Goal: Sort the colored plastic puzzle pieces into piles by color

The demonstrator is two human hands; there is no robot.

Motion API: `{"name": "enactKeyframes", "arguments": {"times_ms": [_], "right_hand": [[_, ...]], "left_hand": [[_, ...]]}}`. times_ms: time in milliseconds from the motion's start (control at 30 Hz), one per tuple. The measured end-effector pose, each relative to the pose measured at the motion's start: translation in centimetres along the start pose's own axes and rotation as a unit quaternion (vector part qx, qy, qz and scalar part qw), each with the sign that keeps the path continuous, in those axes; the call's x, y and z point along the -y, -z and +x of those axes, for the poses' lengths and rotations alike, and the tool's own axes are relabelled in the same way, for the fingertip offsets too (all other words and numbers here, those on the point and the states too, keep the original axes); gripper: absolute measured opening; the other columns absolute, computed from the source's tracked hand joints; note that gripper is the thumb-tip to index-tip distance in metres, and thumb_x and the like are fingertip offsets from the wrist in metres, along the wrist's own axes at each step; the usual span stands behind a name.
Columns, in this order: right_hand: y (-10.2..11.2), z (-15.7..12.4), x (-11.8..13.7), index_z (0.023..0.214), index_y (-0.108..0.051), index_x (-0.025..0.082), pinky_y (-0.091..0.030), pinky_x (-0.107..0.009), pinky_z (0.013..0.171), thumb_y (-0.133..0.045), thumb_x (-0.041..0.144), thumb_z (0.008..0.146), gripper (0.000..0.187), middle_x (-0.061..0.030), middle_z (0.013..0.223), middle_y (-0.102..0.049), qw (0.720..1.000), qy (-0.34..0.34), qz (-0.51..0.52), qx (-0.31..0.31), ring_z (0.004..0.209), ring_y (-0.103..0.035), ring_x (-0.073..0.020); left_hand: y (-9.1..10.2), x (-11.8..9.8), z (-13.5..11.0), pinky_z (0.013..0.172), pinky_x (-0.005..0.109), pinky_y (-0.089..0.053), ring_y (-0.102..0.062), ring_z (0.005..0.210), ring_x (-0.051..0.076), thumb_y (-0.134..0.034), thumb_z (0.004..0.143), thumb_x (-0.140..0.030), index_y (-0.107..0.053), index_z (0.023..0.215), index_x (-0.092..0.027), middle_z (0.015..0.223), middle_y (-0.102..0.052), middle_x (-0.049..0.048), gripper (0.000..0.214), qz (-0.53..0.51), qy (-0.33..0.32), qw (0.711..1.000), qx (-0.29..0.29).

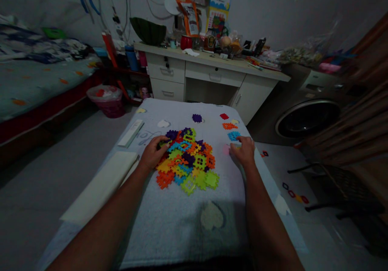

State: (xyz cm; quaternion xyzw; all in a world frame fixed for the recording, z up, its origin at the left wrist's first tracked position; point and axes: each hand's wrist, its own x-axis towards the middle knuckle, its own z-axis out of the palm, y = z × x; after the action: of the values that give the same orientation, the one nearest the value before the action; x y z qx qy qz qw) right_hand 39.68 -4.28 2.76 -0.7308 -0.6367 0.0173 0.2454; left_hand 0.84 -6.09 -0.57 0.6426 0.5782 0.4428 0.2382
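Note:
A heap of plastic interlocking tiles (188,157) in orange, lime green, blue, purple and yellow lies on the cloth-covered table. My left hand (154,153) rests at the heap's left edge, thumb and fingers apart over the tiles; its fingertips partly hide the pieces below. On the right, my right hand (244,150) has its thumb and index finger apart beside a blue tile (234,135), the index fingertip at its near edge. Beyond that tile, an orange tile (229,126) and a red tile (224,116) form a column. A purple tile (197,118) lies alone farther back.
A long pale box (131,133) and a flat cream-coloured item (101,188) lie along the table's left side. Behind stands a white desk (198,72) with clutter on top. A washing machine (303,109) is at right, a pink bin (106,103) at left.

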Motion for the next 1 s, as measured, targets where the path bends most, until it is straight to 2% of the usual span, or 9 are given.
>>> {"name": "enactKeyframes", "arguments": {"times_ms": [100,200,300,467,733,1000], "right_hand": [[-0.9,-0.6,2.2,0.100,-0.066,0.019,-0.038,-0.040,0.097,-0.056,0.036,0.082,0.027,-0.0092,0.104,-0.064,0.988,0.118,0.091,0.050,0.102,-0.054,-0.0253],[-2.2,-1.7,4.0,0.106,-0.066,0.019,-0.039,-0.038,0.095,-0.056,0.037,0.085,0.029,-0.0080,0.106,-0.065,0.969,0.174,0.147,0.097,0.102,-0.054,-0.0237],[-3.2,-2.5,4.8,0.117,-0.063,0.019,-0.040,-0.038,0.095,-0.057,0.039,0.086,0.037,-0.0086,0.113,-0.065,0.963,0.179,0.167,0.114,0.105,-0.053,-0.0241],[-4.1,-2.5,5.1,0.117,-0.063,0.018,-0.041,-0.039,0.094,-0.058,0.038,0.087,0.037,-0.0090,0.111,-0.066,0.955,0.195,0.175,0.135,0.104,-0.054,-0.0240],[-4.3,-2.3,4.9,0.119,-0.062,0.020,-0.044,-0.038,0.091,-0.065,0.038,0.081,0.042,-0.0072,0.102,-0.060,0.957,0.181,0.198,0.110,0.099,-0.055,-0.0232],[-4.1,-2.3,5.0,0.099,-0.062,0.020,-0.045,-0.036,0.089,-0.064,0.035,0.076,0.027,-0.0050,0.099,-0.060,0.944,0.147,0.275,0.105,0.095,-0.057,-0.0204]], "left_hand": [[0.1,-0.1,0.0,0.107,0.043,-0.039,-0.057,0.116,0.026,-0.055,0.082,-0.046,-0.065,0.107,-0.022,0.120,-0.063,0.0076,0.035,0.000,-0.004,1.000,-0.004],[0.0,0.0,0.0,0.108,0.043,-0.039,-0.057,0.116,0.026,-0.056,0.082,-0.045,-0.065,0.106,-0.022,0.122,-0.062,0.0076,0.034,-0.002,-0.003,1.000,-0.008],[0.0,0.2,0.0,0.108,0.042,-0.039,-0.056,0.117,0.026,-0.056,0.082,-0.044,-0.064,0.106,-0.022,0.122,-0.062,0.0076,0.034,-0.006,0.000,1.000,-0.001],[0.0,0.0,0.0,0.108,0.042,-0.039,-0.056,0.118,0.026,-0.056,0.081,-0.045,-0.064,0.107,-0.021,0.122,-0.062,0.0080,0.036,-0.007,0.006,1.000,-0.004],[0.0,-0.3,-0.1,0.108,0.043,-0.039,-0.057,0.116,0.026,-0.056,0.081,-0.045,-0.064,0.105,-0.023,0.121,-0.063,0.0073,0.034,-0.009,0.008,1.000,-0.006],[0.0,-0.1,0.0,0.108,0.043,-0.040,-0.058,0.116,0.027,-0.057,0.080,-0.045,-0.066,0.104,-0.024,0.119,-0.064,0.0070,0.033,-0.015,0.003,1.000,-0.011]]}}
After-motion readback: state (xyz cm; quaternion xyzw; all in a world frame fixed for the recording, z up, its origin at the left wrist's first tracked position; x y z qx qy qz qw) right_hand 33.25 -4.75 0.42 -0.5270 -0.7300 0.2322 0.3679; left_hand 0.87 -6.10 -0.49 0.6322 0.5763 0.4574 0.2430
